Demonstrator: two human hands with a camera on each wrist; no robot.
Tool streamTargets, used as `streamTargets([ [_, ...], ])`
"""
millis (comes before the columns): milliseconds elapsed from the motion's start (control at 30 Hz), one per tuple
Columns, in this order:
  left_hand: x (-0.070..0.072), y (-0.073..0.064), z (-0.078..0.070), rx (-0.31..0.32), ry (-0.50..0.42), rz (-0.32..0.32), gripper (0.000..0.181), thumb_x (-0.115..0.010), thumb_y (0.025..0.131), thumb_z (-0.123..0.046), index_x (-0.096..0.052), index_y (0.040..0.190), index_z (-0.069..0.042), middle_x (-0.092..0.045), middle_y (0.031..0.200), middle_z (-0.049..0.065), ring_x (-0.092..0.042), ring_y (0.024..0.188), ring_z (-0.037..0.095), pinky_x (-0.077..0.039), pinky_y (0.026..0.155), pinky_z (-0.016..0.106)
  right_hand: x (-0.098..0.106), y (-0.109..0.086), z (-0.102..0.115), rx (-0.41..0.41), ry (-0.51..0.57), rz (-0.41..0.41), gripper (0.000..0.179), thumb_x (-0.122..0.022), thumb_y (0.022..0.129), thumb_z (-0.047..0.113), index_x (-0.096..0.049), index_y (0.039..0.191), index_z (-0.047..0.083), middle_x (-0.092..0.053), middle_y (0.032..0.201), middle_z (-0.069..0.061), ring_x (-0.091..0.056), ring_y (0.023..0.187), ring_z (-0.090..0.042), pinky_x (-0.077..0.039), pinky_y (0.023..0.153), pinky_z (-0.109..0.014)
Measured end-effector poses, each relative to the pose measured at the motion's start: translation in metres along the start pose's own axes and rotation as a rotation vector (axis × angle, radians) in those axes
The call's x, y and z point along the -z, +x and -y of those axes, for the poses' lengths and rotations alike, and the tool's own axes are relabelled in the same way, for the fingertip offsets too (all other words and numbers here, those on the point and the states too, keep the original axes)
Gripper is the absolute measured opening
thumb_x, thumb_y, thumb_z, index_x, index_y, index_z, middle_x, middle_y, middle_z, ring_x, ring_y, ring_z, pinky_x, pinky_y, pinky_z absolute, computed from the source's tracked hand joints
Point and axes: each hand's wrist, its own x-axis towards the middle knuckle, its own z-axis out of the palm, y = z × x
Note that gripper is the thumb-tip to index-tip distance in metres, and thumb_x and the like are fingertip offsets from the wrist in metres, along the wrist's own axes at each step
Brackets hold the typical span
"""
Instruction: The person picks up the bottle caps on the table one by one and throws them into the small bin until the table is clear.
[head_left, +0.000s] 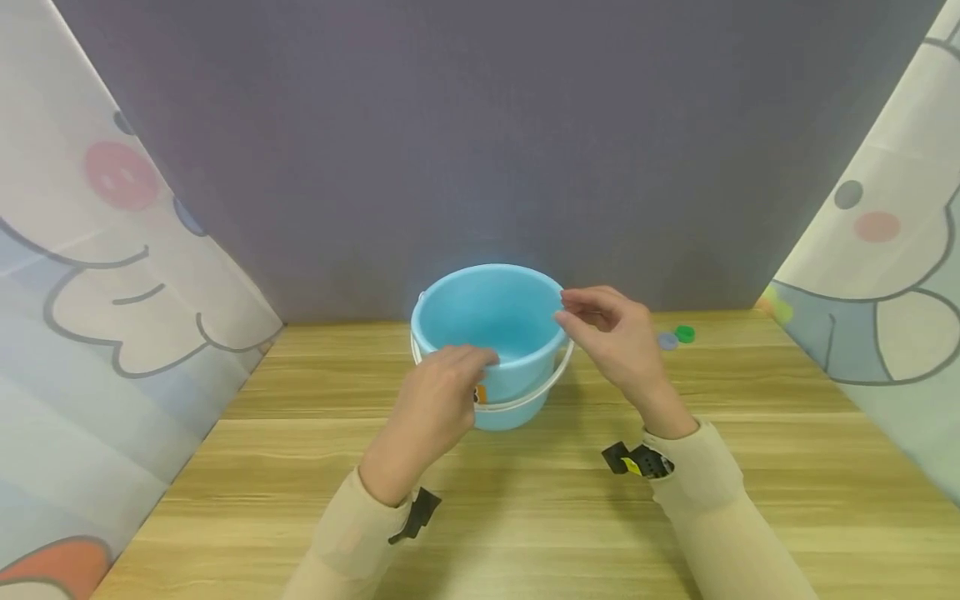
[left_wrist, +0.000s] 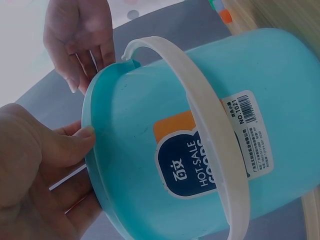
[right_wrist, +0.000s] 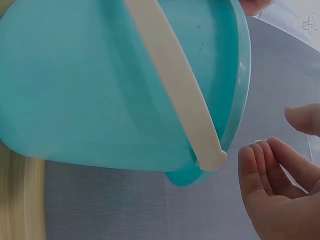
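A light blue bucket [head_left: 517,381] stands upright on the wooden table, its inside looking bare in the head view. Its white handle [left_wrist: 220,135] hangs down across the front, over a blue and orange label [left_wrist: 182,170]. My left hand [head_left: 444,385] grips the near left rim, thumb on the outer edge and fingers over into the bucket. Beside the right rim, my right hand [head_left: 617,335] hovers with loosely bent fingers and thumb apart. Nothing is held in it; in the right wrist view a gap separates its fingertips [right_wrist: 247,157] from the rim.
Behind the bucket's right side lie a green cap-like piece [head_left: 685,333] and a lilac one [head_left: 667,340]. A small orange piece [left_wrist: 226,16] shows in the left wrist view. A grey panel [head_left: 487,142] stands behind the table, with cartoon-printed curtains [head_left: 885,192] at both sides.
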Motion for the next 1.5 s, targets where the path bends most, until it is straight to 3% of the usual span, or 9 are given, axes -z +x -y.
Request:
streamTargets([
  [367,0.0,-0.001,0.001,-0.001,0.003,-0.006,0.048,-0.066,0.068,0.023,-0.071,0.104,-0.008,-0.073,0.095,0.003,-0.067,0.085,0.023,-0.056,0.073,0.034,0.008,-0.003,0.005,-0.058,0.024,0.001,0.034,-0.074,0.093,0.016,-0.07,0.12,-0.004,-0.067,0.117,-0.021,-0.067,0.104,-0.016,-0.054,0.093,-0.024],
  [767,0.001,-0.001,-0.001,0.008,-0.004,0.002,0.048,-0.065,0.068,0.023,-0.071,0.104,-0.008,-0.072,0.093,0.002,-0.066,0.083,0.021,-0.055,0.072,0.033,0.019,-0.007,-0.003,-0.075,-0.063,0.01,0.034,-0.074,0.094,0.016,-0.069,0.121,-0.003,-0.07,0.113,-0.015,-0.068,0.101,-0.011,-0.054,0.09,-0.02],
  [1067,0.001,0.0,-0.001,0.01,0.0,-0.003,0.049,-0.064,0.068,0.023,-0.071,0.104,-0.008,-0.072,0.093,0.002,-0.066,0.084,0.022,-0.055,0.072,0.034,0.028,-0.006,-0.011,-0.062,-0.138,0.007,0.033,-0.072,0.094,0.012,-0.068,0.122,-0.004,-0.07,0.114,-0.022,-0.066,0.098,-0.004,-0.052,0.087,-0.015],
  [1500,0.0,-0.001,-0.002,0.005,0.004,-0.012,0.048,-0.064,0.068,0.023,-0.071,0.104,-0.009,-0.072,0.092,0.002,-0.066,0.083,0.021,-0.055,0.069,0.033,0.038,-0.002,-0.028,-0.051,-0.28,0.009,0.034,-0.073,0.093,0.013,-0.068,0.121,-0.006,-0.069,0.113,-0.02,-0.062,0.095,-0.003,-0.049,0.084,-0.01],
])
